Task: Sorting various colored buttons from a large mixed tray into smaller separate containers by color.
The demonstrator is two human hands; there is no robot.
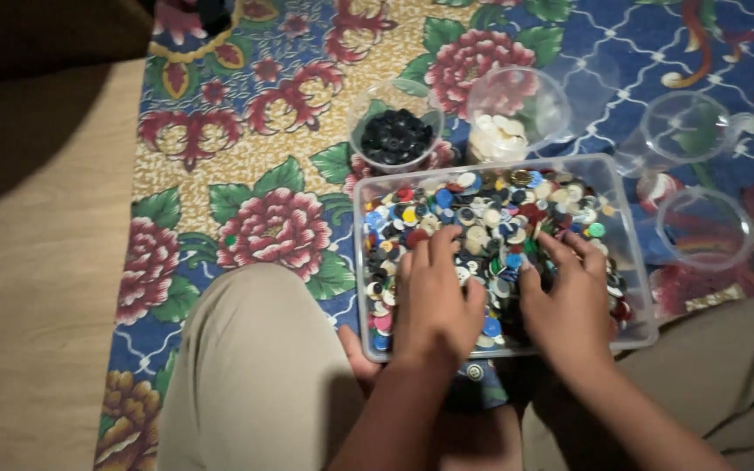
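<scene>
At the far left runs a strip of bare pale floor [28, 288], part of it in shadow. Beside it lies a floral cloth [246, 148], blue and cream with big red blooms, which carries everything else. The person sits on it with a knee in beige trousers [255, 375] raised at the lower left.

The work in hand looks like sorting: both hands rest palm down in a clear plastic tub [634, 262] heaped with mixed buttons [490, 209] of many colours. The left hand [436, 301] has its fingers spread flat over the pile, grip open, nothing visibly pinched. The right hand [569, 301] lies the same way, fingers loosely curled into the buttons; whether it has one caught underneath I cannot tell.

Just behind the tub stand a clear cup of black buttons [394, 135] and a clear cup of white buttons [499, 135]. Further right stand two empty clear cups [687, 126], [704, 228].
</scene>
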